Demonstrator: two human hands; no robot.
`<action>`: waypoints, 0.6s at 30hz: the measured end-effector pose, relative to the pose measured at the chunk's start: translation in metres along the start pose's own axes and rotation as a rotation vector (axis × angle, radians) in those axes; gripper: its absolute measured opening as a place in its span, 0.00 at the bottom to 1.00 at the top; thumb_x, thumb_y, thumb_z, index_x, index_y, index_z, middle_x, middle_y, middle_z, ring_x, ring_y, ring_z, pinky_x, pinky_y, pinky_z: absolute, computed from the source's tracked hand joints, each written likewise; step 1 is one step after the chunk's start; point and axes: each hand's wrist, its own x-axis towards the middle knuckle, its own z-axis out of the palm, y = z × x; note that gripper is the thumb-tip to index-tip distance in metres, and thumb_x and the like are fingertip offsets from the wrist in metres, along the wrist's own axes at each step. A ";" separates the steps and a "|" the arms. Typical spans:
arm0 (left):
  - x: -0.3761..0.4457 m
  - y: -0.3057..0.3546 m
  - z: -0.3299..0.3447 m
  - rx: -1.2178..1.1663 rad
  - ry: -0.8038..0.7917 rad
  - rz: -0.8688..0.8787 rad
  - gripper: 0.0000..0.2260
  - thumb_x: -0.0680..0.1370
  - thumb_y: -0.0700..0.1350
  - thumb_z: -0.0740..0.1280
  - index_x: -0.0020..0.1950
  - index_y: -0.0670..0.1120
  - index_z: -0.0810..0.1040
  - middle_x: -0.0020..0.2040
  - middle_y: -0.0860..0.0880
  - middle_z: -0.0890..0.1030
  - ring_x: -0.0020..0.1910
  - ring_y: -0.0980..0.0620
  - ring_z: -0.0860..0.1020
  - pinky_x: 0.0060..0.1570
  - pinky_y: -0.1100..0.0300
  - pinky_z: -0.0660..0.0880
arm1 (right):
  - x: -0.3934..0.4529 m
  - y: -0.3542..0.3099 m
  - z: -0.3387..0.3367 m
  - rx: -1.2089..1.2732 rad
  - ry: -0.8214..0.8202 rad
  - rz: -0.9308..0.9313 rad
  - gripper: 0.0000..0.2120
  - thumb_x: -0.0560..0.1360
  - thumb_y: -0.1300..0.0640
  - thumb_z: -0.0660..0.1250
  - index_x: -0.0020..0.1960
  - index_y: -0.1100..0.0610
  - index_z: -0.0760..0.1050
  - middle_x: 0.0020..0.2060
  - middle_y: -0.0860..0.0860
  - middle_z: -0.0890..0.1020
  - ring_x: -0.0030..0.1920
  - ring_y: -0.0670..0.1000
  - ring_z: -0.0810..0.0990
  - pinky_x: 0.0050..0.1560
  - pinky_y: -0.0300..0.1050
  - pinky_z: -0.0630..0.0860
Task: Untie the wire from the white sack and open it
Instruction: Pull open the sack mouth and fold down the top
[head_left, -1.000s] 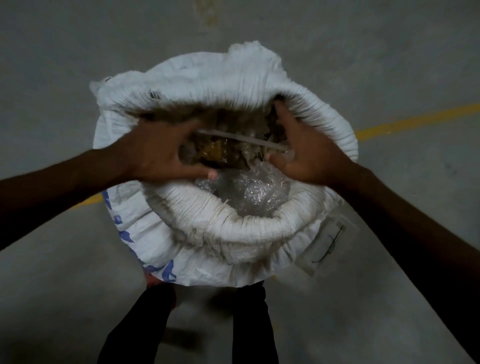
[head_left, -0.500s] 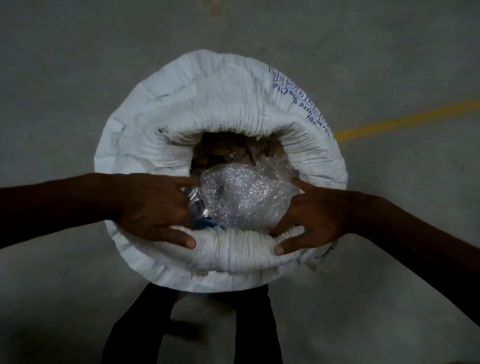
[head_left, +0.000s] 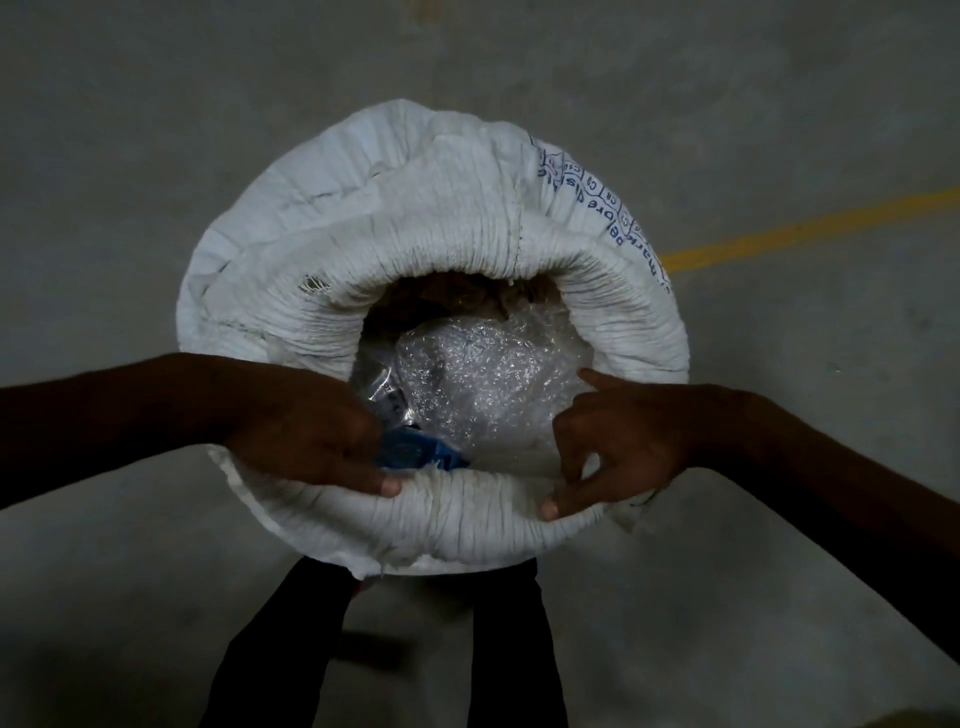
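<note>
The white sack (head_left: 415, 218) stands on the floor in front of me with its mouth rolled down into a thick rim and wide open. Inside lie clear bubble wrap (head_left: 483, 384), a blue item (head_left: 415, 452) and brown material at the back. My left hand (head_left: 306, 431) grips the near rim on the left, thumb on the outside, fingers inside. My right hand (head_left: 618, 441) pinches the near rim on the right in the same way. No wire shows in this view.
Grey concrete floor (head_left: 779, 130) surrounds the sack, with a yellow painted line (head_left: 810, 234) running off to the right. My two dark-trousered legs (head_left: 498, 644) stand just behind the near rim.
A second ago both hands were in the middle of the mouth beside a thin pale strip. They have moved to the near rim, and the mouth is rolled wider.
</note>
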 end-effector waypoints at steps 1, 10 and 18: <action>0.000 0.003 -0.005 -0.006 0.013 0.010 0.41 0.63 0.88 0.42 0.43 0.57 0.77 0.49 0.56 0.84 0.51 0.57 0.82 0.61 0.55 0.77 | 0.003 0.001 -0.005 0.002 0.060 0.008 0.45 0.63 0.14 0.43 0.42 0.47 0.84 0.46 0.41 0.84 0.57 0.39 0.79 0.81 0.54 0.52; 0.009 -0.008 -0.055 -0.390 0.729 0.205 0.45 0.68 0.80 0.64 0.79 0.58 0.65 0.69 0.65 0.75 0.68 0.66 0.75 0.68 0.66 0.72 | 0.040 0.042 -0.038 0.384 0.945 0.089 0.49 0.70 0.29 0.70 0.81 0.50 0.59 0.76 0.52 0.70 0.74 0.51 0.70 0.69 0.58 0.75; -0.008 -0.021 -0.106 -0.308 0.951 0.216 0.52 0.68 0.77 0.70 0.83 0.49 0.61 0.79 0.58 0.69 0.76 0.60 0.70 0.77 0.58 0.67 | 0.015 0.040 -0.077 0.180 0.992 0.239 0.59 0.67 0.24 0.69 0.84 0.46 0.40 0.85 0.52 0.50 0.83 0.52 0.52 0.81 0.55 0.60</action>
